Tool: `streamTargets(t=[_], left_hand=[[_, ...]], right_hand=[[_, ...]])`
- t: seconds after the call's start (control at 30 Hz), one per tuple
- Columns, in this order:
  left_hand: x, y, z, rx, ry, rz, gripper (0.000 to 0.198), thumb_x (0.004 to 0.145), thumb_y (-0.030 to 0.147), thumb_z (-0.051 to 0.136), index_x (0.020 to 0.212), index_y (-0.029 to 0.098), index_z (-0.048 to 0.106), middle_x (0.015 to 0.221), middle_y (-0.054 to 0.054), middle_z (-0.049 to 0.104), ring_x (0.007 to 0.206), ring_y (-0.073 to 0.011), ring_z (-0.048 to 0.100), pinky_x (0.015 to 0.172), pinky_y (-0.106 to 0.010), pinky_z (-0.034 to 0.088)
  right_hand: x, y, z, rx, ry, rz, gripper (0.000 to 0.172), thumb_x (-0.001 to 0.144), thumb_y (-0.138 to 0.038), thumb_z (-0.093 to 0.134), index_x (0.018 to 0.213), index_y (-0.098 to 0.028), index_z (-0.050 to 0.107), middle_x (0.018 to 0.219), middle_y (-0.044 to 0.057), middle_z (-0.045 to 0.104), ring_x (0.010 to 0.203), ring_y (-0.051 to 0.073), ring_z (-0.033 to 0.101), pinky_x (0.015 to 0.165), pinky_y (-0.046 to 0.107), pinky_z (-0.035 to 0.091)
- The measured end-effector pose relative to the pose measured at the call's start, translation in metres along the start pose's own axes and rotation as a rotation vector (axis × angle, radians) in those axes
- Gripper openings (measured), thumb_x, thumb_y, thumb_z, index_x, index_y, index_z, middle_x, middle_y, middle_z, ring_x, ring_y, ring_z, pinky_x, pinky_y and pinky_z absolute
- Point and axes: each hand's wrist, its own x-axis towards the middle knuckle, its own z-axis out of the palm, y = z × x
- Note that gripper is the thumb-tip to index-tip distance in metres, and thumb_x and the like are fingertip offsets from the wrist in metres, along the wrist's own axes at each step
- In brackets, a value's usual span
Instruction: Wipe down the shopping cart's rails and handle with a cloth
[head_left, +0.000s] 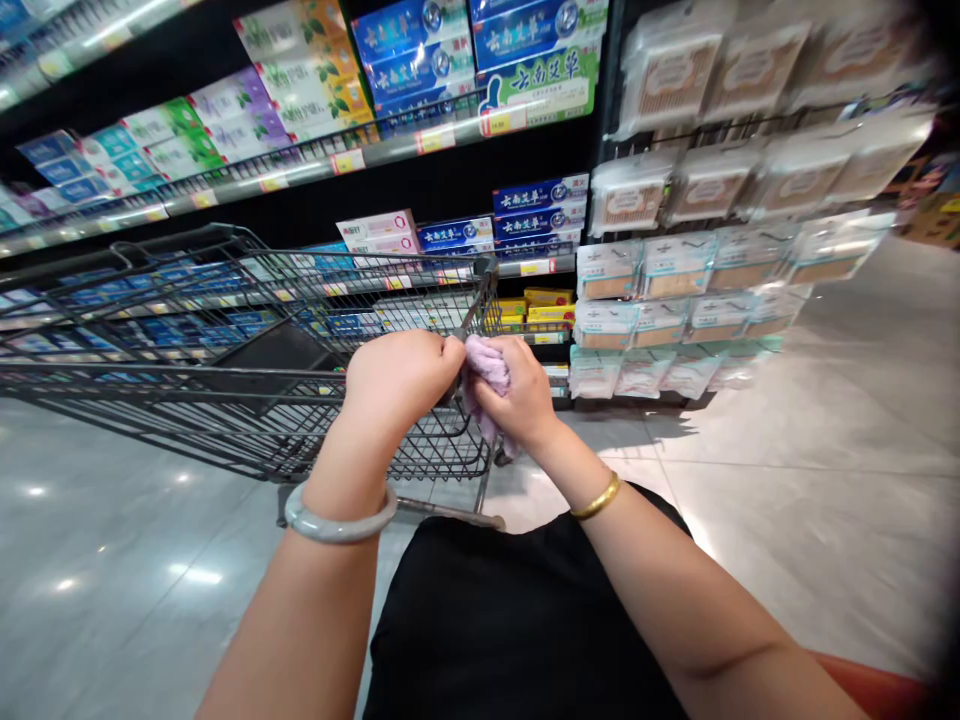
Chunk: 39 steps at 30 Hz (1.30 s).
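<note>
A dark wire shopping cart [172, 371] stands in front of me, stretching to the left. My left hand [397, 375], a grey bangle on its wrist, is closed around the cart's handle. Beside it, a bunched light purple cloth [487, 368] is gripped in my right hand [526, 392], against the same handle. The cloth's lower end hangs below the fingers. Most of the handle is covered by both hands and the cloth.
Shelves with blue toothpaste boxes [536, 208] and other cartons run behind the cart. Hanging packs of cotton swabs [667, 78] project into the aisle at the right. A grey tiled floor [840, 440] lies below, and black clothing [517, 620] covers my front.
</note>
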Motion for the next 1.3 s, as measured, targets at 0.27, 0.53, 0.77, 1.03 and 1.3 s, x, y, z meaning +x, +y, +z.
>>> streamTargets(t=[0.27, 0.53, 0.77, 1.03, 1.3], left_hand=[[0.000, -0.001, 0.001, 0.023, 0.004, 0.035, 0.055, 0.092, 0.041, 0.026, 0.080, 0.020, 0.075, 0.090, -0.014, 0.076, 0.088, -0.0323, 0.070, 0.066, -0.037, 0.042], [-0.001, 0.001, -0.001, 0.020, -0.012, 0.022, 0.057, 0.093, 0.041, 0.025, 0.082, 0.019, 0.076, 0.091, -0.015, 0.077, 0.087, -0.0316, 0.070, 0.067, -0.037, 0.044], [0.000, -0.001, 0.001, 0.008, 0.002, 0.005, 0.056, 0.093, 0.041, 0.026, 0.080, 0.019, 0.076, 0.090, -0.016, 0.077, 0.088, -0.0333, 0.070, 0.067, -0.039, 0.045], [0.001, -0.001, 0.001, -0.023, -0.011, -0.002, 0.057, 0.093, 0.043, 0.027, 0.078, 0.021, 0.077, 0.087, -0.014, 0.077, 0.085, -0.0324, 0.070, 0.069, -0.039, 0.047], [0.000, 0.000, 0.000, 0.004, 0.021, 0.009, 0.057, 0.094, 0.041, 0.027, 0.080, 0.019, 0.077, 0.089, -0.015, 0.077, 0.084, -0.0318, 0.071, 0.066, -0.036, 0.045]], right_hand=[[0.000, -0.007, -0.003, 0.016, 0.001, -0.042, 0.039, 0.081, -0.032, 0.064, 0.119, -0.026, 0.058, 0.119, 0.009, 0.066, 0.110, 0.026, 0.064, 0.098, 0.043, 0.056], [-0.001, -0.003, -0.003, -0.044, -0.045, 0.031, 0.038, 0.079, -0.030, 0.064, 0.116, -0.025, 0.061, 0.115, 0.009, 0.068, 0.108, 0.028, 0.065, 0.096, 0.043, 0.056], [0.000, -0.003, -0.005, -0.086, -0.104, 0.055, 0.032, 0.078, -0.029, 0.062, 0.109, -0.024, 0.063, 0.106, 0.008, 0.069, 0.098, 0.027, 0.066, 0.088, 0.041, 0.056], [-0.002, -0.010, -0.003, -0.032, -0.064, -0.001, 0.038, 0.078, -0.032, 0.065, 0.116, -0.025, 0.063, 0.110, 0.007, 0.068, 0.100, 0.025, 0.066, 0.089, 0.038, 0.056], [-0.007, 0.004, 0.014, -0.086, -0.058, 0.334, 0.028, 0.081, -0.028, 0.062, 0.108, -0.024, 0.064, 0.108, 0.006, 0.070, 0.102, 0.026, 0.066, 0.092, 0.041, 0.055]])
